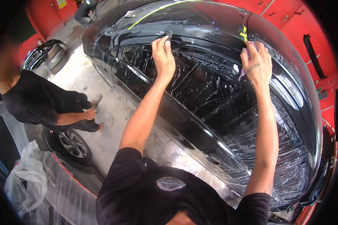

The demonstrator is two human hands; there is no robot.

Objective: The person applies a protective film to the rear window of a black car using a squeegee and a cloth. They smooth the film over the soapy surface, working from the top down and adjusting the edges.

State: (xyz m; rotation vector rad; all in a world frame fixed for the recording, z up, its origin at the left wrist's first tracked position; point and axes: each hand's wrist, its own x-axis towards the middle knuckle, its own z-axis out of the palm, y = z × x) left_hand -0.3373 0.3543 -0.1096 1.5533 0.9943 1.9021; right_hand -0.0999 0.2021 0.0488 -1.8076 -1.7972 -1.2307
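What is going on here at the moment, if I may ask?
A person in a black T-shirt is reaching over a glossy black car whose side windows carry whitish, wet-looking streaks. The left hand pinches a small dark piece above the windows; the right hand grips a pale purple item near a short bright yellow strip. Another person in black clothes stands to the left.

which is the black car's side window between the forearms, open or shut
Shut: the side window is dark glass, streaked and spotted whitish across its surface.
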